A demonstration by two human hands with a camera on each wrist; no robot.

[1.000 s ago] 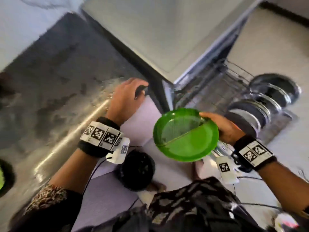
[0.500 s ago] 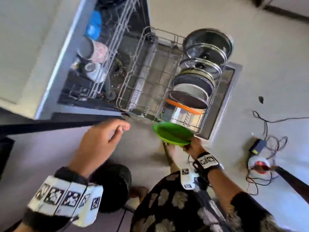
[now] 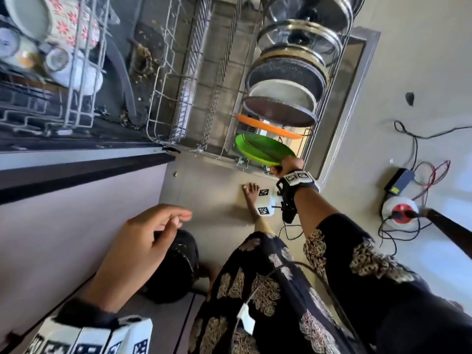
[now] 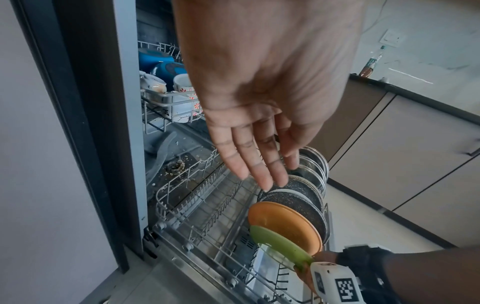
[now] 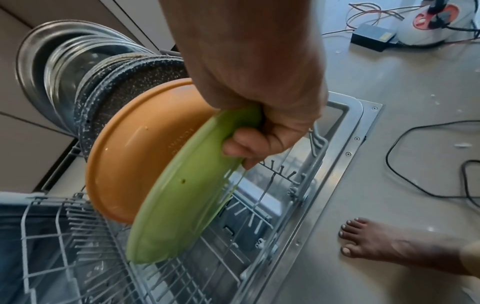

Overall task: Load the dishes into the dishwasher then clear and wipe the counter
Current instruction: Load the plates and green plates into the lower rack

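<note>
My right hand (image 3: 287,166) (image 5: 257,135) grips the rim of a green plate (image 3: 263,149) (image 5: 182,197) (image 4: 280,246), tilted on edge among the tines of the pulled-out lower rack (image 3: 178,103) (image 5: 233,257). It stands just in front of an orange plate (image 3: 268,126) (image 5: 130,160) (image 4: 283,224). Behind that stands a row of dark speckled plates (image 3: 283,72) (image 4: 298,197) and glass lids (image 3: 301,37) (image 5: 64,61). My left hand (image 3: 153,236) (image 4: 259,154) hangs free beside the cabinet, fingers straight and relaxed, holding nothing.
The upper rack (image 3: 51,54) (image 4: 166,98) holds cups and bowls. The open dishwasher door (image 3: 357,80) (image 5: 345,144) lies flat over the floor. Cables, a black adapter (image 3: 398,181) and a white power reel (image 3: 401,209) lie on the floor at right. My bare foot (image 3: 251,198) (image 5: 389,244) stands by the door.
The view swung from the counter down to the dishwasher. My right hand carried the green plate down into the lower rack in front of the orange plate. My left hand left the counter edge.
</note>
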